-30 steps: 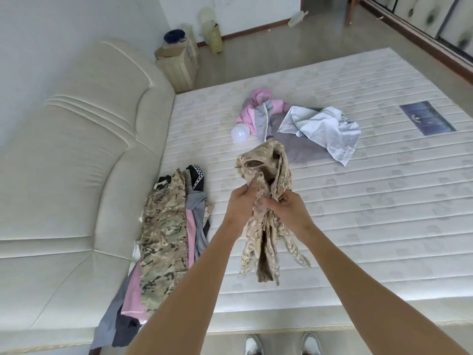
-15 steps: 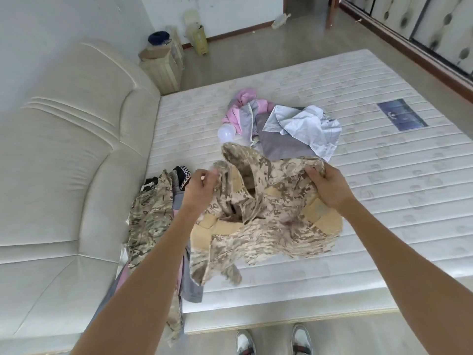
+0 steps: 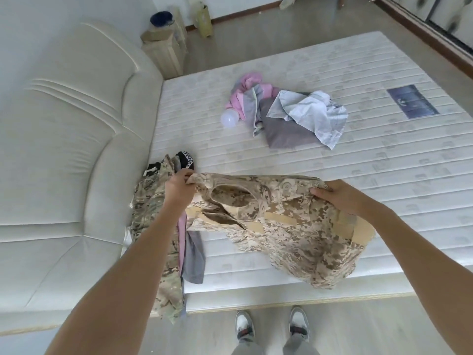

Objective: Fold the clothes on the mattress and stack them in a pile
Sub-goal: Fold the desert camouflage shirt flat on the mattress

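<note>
A tan camouflage jacket (image 3: 286,226) is stretched wide over the near part of the white mattress (image 3: 384,162). My left hand (image 3: 179,188) grips its left top corner and my right hand (image 3: 335,194) grips its right top corner. The jacket's lower part hangs down to the mattress's front edge. A pile of clothes (image 3: 158,226), with a green camouflage piece on top and pink and grey pieces beneath, lies at the mattress's near left, under my left forearm. Farther back lies a loose heap: a pink garment (image 3: 245,90), a grey one (image 3: 284,129) and a pale blue shirt (image 3: 314,114).
A padded cream headboard (image 3: 64,149) runs along the left. A white bulb-like ball (image 3: 229,119) lies beside the pink garment. A dark blue label (image 3: 412,101) is on the mattress at the right. A bedside cabinet (image 3: 166,49) stands at the back. My shoes (image 3: 271,326) are on the floor.
My hands have moved apart, spreading the bunched tan jacket out wide and lowering it over the mattress's front part.
</note>
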